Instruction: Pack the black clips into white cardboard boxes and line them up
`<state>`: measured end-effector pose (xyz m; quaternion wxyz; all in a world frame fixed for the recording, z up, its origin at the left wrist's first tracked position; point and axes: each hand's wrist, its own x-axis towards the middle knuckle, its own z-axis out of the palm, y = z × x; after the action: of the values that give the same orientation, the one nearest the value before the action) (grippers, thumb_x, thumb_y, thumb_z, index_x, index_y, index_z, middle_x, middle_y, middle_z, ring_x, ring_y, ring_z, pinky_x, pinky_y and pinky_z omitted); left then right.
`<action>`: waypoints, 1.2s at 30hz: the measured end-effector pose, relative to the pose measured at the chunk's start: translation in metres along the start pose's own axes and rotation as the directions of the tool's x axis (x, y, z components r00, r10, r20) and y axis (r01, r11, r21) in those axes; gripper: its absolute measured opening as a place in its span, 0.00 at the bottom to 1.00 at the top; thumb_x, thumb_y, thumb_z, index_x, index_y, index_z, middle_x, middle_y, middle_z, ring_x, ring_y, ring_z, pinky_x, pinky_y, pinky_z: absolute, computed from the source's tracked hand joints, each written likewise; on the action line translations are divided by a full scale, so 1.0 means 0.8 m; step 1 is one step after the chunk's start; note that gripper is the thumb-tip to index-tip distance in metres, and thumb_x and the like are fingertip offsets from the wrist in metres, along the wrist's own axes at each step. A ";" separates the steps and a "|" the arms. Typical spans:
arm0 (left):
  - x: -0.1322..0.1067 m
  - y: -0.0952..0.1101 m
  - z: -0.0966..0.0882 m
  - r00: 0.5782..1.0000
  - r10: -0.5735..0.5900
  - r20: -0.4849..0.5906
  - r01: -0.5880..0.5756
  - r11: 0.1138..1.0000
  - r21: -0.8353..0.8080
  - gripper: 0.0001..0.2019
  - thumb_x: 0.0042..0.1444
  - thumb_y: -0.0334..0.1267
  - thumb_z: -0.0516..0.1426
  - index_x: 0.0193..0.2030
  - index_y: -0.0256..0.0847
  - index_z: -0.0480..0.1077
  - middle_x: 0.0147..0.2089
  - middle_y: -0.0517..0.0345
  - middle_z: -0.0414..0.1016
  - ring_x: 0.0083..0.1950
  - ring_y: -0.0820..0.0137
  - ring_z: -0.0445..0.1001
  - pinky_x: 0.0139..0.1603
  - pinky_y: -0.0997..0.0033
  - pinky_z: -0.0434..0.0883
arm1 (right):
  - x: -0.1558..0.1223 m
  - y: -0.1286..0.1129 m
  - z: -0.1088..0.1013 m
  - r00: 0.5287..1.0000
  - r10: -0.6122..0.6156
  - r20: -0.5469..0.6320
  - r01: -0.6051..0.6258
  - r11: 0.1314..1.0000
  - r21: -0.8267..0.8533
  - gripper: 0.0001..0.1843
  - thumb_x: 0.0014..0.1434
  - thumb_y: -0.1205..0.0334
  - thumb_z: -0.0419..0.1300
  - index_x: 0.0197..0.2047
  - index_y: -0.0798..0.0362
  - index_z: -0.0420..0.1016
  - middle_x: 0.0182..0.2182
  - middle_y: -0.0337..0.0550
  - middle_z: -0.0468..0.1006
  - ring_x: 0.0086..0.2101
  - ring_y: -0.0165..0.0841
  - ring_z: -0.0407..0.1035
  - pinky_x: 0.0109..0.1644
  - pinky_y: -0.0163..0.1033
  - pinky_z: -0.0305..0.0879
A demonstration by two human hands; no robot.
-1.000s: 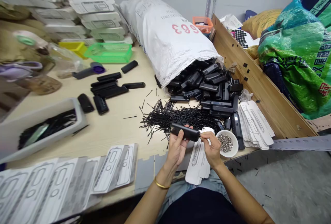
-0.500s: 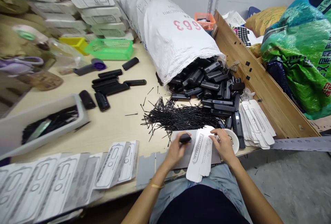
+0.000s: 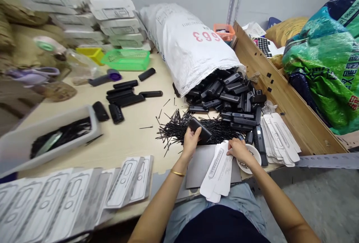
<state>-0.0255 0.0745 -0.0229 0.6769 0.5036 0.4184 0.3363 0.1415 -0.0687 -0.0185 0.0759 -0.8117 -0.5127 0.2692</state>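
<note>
- Case (image 3: 202, 127): black, oblong; in the left hand, in front of the dark sticks as seen from above.
- Left hand (image 3: 191, 141): closed around the case, thumb laid along its face.
- Right hand (image 3: 239, 150): fingers bent, tips at the upper end of the white cards (whether they pinch one, cannot tell); palm partly over the bowl.
- White cards (image 3: 215, 173): printed, overlapping in a loose fan, lying partly on a grey sheet (image 3: 195, 170).
- Bowl (image 3: 258, 156): white, small metal parts inside, partly hidden by the right hand.
- Dark sticks (image 3: 175, 130): thin, tangled in a pile on the bench (image 3: 134, 138).
- Loose cases (image 3: 237, 95): many, black, heaped at the mouth of a white sack (image 3: 193, 37) (red figures on its side).
- Card stack (image 3: 280, 138): white, printed, right of the bowl.
- Tray (image 3: 97, 121): pale, dark pieces within, at the bench's left.
</note>
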 end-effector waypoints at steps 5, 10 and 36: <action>-0.017 0.018 0.015 0.985 0.141 0.098 -0.165 0.936 0.310 0.42 0.44 0.46 0.64 0.64 0.38 0.53 0.68 0.42 0.49 0.69 0.55 0.47 0.67 0.53 0.47 | 0.000 0.006 -0.028 0.993 -0.063 -0.102 0.075 0.990 0.123 0.07 0.53 0.66 0.60 0.26 0.55 0.66 0.29 0.39 0.72 0.35 0.32 0.64 0.42 0.37 0.51; -0.092 0.025 0.043 0.672 -0.279 0.686 0.404 0.914 -0.024 0.28 0.52 0.47 0.58 0.57 0.35 0.62 0.58 0.39 0.65 0.54 0.56 0.70 0.53 0.56 0.68 | 0.000 0.015 -0.047 0.916 -0.315 -0.249 0.401 0.738 0.542 0.10 0.55 0.61 0.59 0.26 0.53 0.64 0.28 0.39 0.71 0.32 0.31 0.63 0.40 0.37 0.56; -0.113 -0.002 0.051 0.925 -0.197 0.326 0.230 0.971 -0.066 0.45 0.53 0.45 0.58 0.67 0.48 0.29 0.47 0.49 0.73 0.42 0.64 0.75 0.41 0.64 0.72 | -0.008 -0.053 0.022 0.948 0.119 -0.294 0.252 0.280 0.926 0.13 0.55 0.50 0.58 0.32 0.53 0.68 0.30 0.39 0.72 0.32 0.31 0.66 0.37 0.35 0.65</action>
<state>-0.0270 -0.0212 0.0018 0.7930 0.4668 0.3387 0.1963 0.0969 -0.0573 -0.0137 0.6363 -0.6115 -0.2639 0.3892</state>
